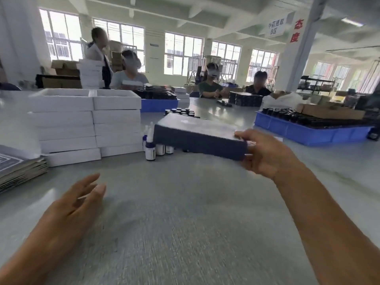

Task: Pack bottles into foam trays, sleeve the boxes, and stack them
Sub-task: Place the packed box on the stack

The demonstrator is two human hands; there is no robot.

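Head view looks across a grey-green worktable (pixel 185 223). At about 2 o'clock from the table's middle, the right hand (pixel 265 153) grips one end of a flat dark-sleeved box with a pale glossy top (pixel 197 138), thumb on the top face and fingers under it, holding it in the air clear of the table. At 8 o'clock the left hand (pixel 76 204) hangs open, fingers spread, holding nothing. Just beyond the box, at 12 o'clock, small white-labelled dropper bottles (pixel 150 150) stand upright on the table, partly hidden by it. At 10 o'clock rise two side-by-side stacks of white foam trays (pixel 86 120). Flat dark printed sleeves (pixel 18 169) lie piled at 9 o'clock. A blue plastic crate of dark-capped bottles (pixel 308 128) sits at 2 o'clock, well apart.
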